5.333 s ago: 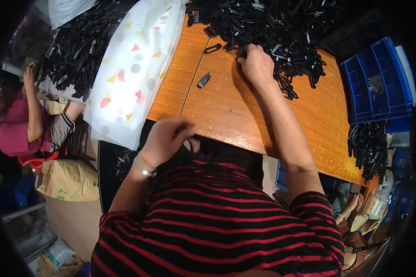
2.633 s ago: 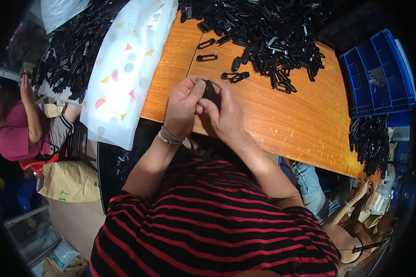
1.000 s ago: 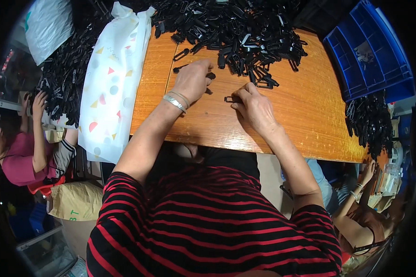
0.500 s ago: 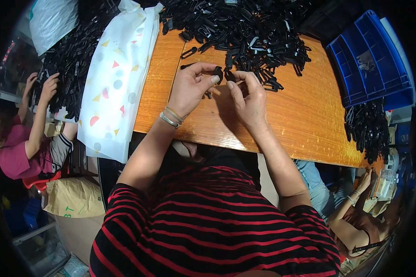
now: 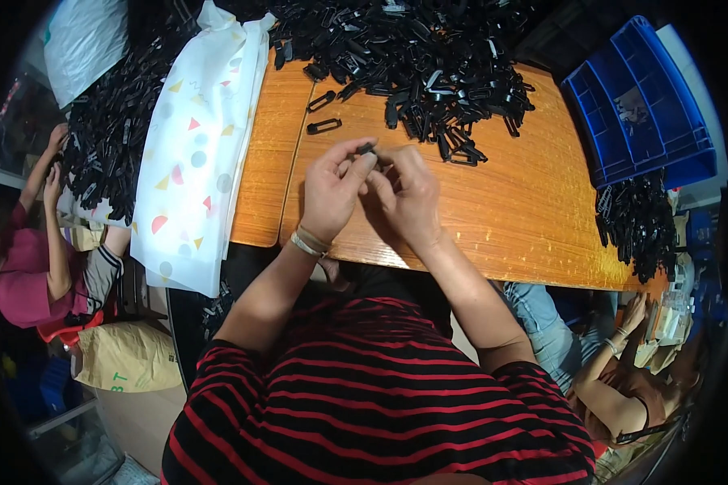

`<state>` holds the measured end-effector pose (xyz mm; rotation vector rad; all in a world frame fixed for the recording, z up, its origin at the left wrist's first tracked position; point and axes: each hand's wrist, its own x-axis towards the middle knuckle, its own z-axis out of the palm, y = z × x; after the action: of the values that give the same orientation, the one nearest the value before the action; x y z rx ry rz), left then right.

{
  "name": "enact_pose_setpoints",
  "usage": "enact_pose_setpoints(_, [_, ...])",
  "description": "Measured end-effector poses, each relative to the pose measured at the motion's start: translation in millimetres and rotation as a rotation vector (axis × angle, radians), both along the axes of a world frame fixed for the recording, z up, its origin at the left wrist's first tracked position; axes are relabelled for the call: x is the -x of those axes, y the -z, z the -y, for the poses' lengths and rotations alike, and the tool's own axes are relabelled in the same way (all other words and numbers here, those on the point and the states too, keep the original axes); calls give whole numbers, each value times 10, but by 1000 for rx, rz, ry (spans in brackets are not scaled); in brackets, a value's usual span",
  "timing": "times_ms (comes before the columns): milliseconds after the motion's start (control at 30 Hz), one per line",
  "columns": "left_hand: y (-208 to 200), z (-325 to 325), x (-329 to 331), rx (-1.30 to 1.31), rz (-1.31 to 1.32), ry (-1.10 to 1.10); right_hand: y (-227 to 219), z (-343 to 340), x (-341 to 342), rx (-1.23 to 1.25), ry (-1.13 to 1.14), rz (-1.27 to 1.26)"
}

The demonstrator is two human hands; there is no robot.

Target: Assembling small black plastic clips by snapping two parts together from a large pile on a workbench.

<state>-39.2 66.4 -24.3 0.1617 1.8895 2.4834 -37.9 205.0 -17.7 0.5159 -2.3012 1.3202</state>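
Observation:
Close together above the near part of the wooden table, my two hands meet in front of my body. My left hand pinches a small black plastic piece between thumb and forefinger. My right hand is closed against the same spot, its fingertips at the piece and hiding most of it. Just beyond them lie two loose black plastic buckle parts, a slotted frame and another farther back. A large heap of black buckle parts covers the far side.
White patterned plastic sheeting drapes over the left side, beside another black heap. A blue divided crate tilts at the right above more black parts. One person sits at left, another at right.
My hands have come closer together and down toward me, bringing their black pieces together. The slotted buckle part, formerly hidden behind my left hand, now shows on the table.

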Motion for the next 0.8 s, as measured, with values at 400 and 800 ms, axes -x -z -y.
enact_pose_setpoints(400, [-15,129,-3,-108,100,135,138,176,-92,88,-133,249])
enact_pose_setpoints(800, [-83,-17,1224,1176,-690,65,128,251,172,-394,-22,141])
